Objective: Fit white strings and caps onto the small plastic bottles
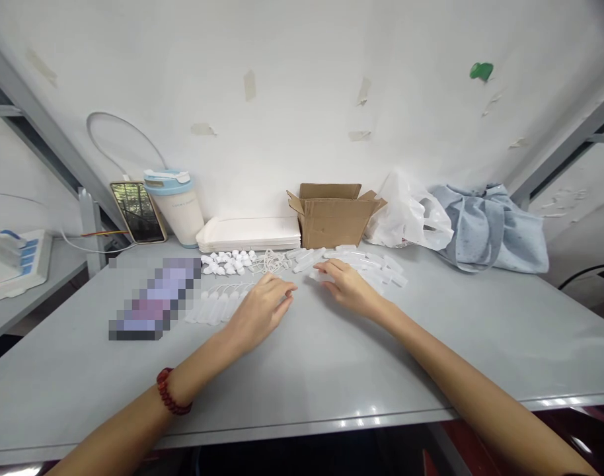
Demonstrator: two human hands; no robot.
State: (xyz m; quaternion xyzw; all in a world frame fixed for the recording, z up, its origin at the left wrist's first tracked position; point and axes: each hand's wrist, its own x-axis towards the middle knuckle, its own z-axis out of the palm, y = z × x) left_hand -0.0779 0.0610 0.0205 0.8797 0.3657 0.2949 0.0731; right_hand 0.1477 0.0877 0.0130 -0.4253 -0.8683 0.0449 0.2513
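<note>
My left hand [263,309] hovers over the middle of the table, thumb and fingertips slightly apart with nothing seen between them. Beside it, a row of clear plastic tubes with white caps and strings [215,307] lies partly hidden behind the hand. My right hand [349,287] bends its fingers around a translucent plastic tube [316,275] at the near edge of a pile of loose tubes [364,259]. Part of that pile is hidden by the hand. Between the two groups lie a bundle of white strings [272,262] and a heap of small white caps [227,262].
Along the wall stand a phone [139,211], a tumbler [176,208], stacked white envelopes [252,233], an open cardboard box [336,221], a white plastic bag [406,215] and a blue cloth bag [495,228]. A pixelated flat object [158,297] lies left on the grey table [332,383].
</note>
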